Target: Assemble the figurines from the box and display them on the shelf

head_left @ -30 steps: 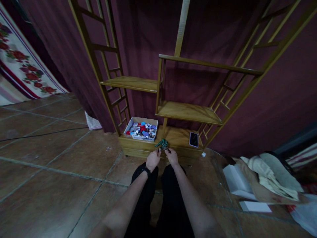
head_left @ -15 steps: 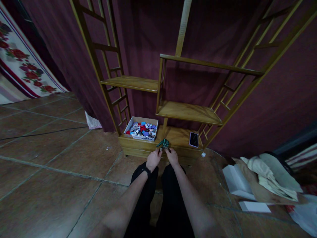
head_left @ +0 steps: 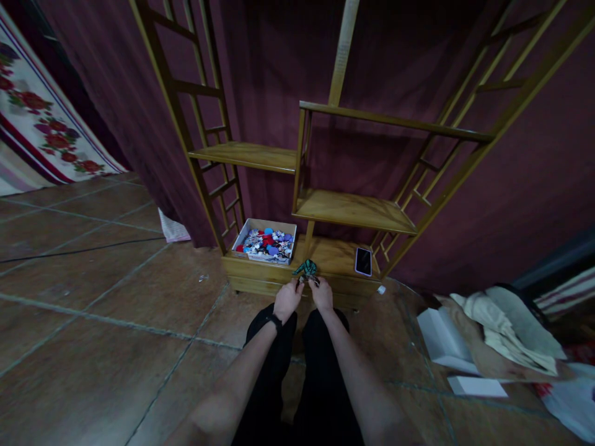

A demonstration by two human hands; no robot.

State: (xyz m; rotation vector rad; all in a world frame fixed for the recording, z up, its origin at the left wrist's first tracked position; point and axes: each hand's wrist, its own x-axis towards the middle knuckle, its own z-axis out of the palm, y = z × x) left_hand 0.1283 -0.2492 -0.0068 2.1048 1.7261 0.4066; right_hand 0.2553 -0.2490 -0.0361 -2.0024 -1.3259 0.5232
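A small green item with dark patterning (head_left: 305, 267), perhaps cloth, lies at the front edge of the wooden shelf unit's low base. Its near end is brownish, and too small to make out fully. With fingers pinched, my left hand (head_left: 287, 299) grips the near end from the left; a dark band circles that wrist. My right hand (head_left: 321, 295) is closed on the same end from the right, a short gap from the left. Just behind and left stands an open cardboard box (head_left: 294, 248) of small red, blue, purple and white pieces.
A phone (head_left: 363, 261) rests on the base to the right. Above are staggered wooden shelves (head_left: 353, 209) with slatted sides. White boxes (head_left: 444, 344) and a pale cloth (head_left: 506, 328) lie on the floor at right. A black cable (head_left: 93, 249) crosses the tiles at left.
My right fingers have shifted slightly on the near end. The green item has changed shape a little and sits slightly lower. Box and phone stay put.
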